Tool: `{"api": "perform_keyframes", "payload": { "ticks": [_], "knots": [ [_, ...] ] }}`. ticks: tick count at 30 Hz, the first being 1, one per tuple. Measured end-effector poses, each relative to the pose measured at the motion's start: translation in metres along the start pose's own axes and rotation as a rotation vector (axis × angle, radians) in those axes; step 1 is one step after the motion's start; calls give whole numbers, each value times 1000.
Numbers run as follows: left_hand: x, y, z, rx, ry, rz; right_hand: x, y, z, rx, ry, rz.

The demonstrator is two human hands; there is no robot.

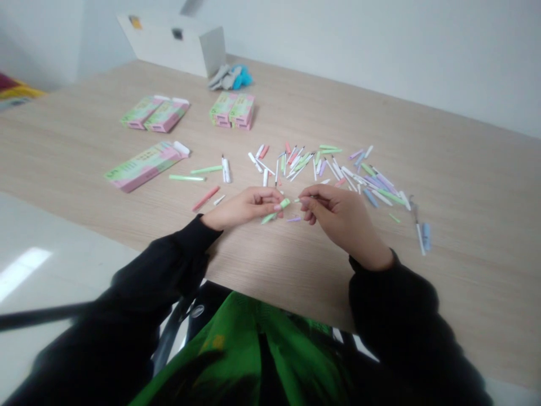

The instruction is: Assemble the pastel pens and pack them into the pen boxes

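My left hand [243, 207] is closed on a light green pen barrel [285, 203], whose upper end points toward my right hand. Between the fingertips of my right hand [344, 217] is a thin pale pen refill [296, 201], its tip close to the barrel's end; most of it is hidden by the fingers. Below the gap between the hands lies a small purple piece [294, 219]. Just beyond both hands, loose pen parts spread over the table: white refills [347, 179], a red cap [264, 151], purple barrels [376, 182] and green ones [331, 150].
Left of the hands lie two green barrels [187, 178] and a red barrel [205, 198]. Pink-and-green boxes [146, 165] stand farther back on the wooden table [477, 225]. A white box [169, 45] and a grey-and-blue crumpled cloth [230, 77] are at the far edge.
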State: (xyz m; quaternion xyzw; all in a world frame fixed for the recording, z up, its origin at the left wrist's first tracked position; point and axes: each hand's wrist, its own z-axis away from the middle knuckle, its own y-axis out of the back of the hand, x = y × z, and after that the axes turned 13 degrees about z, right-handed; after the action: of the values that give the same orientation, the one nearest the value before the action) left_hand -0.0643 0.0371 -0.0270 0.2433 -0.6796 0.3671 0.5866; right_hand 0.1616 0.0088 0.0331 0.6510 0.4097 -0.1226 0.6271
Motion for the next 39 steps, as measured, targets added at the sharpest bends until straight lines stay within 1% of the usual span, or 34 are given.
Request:
{"api": "perform_keyframes", "payload": {
  "ticks": [4, 8, 13, 15, 17, 20, 25, 28, 31, 33, 37, 39],
  "knots": [
    [1, -2, 0, -26, -8, -24, 0, -5, -4, -29, 56, 66],
    [1, -3, 1, -53, -14, -10, -3, -6, -9, -104, 103, 79],
    [2, -2, 1, -66, -46, 41, -3, -12, -13, -164, 44, -116],
    [4, -3, 2, -57, -67, 55, -3, -16, -13, -164, 19, -196],
    [6, -4, 2, -22, -84, 56, -3, -18, -12, -156, -2, -262],
    [10, -6, 4, 8, -78, 52, -1, -17, -8, -143, -2, -303],
    [13, -7, 5, -24, -62, 58, 4, -19, -4, -64, 0, -326],
    [12, -8, 5, -56, -50, 38, 6, -27, -4, -90, -5, -356],
    [12, -9, 4, -79, -58, 4, 10, -36, -3, -95, -40, -398],
    [12, -9, 4, -68, -48, -6, 15, -40, -4, -56, -84, -450],
    [13, -7, 6, 4, -47, 48, 27, -40, -5, 32, -221, -675],
    [14, -5, 7, 25, -86, 78, 31, -39, -6, 10, -283, -815]
  ]
}}
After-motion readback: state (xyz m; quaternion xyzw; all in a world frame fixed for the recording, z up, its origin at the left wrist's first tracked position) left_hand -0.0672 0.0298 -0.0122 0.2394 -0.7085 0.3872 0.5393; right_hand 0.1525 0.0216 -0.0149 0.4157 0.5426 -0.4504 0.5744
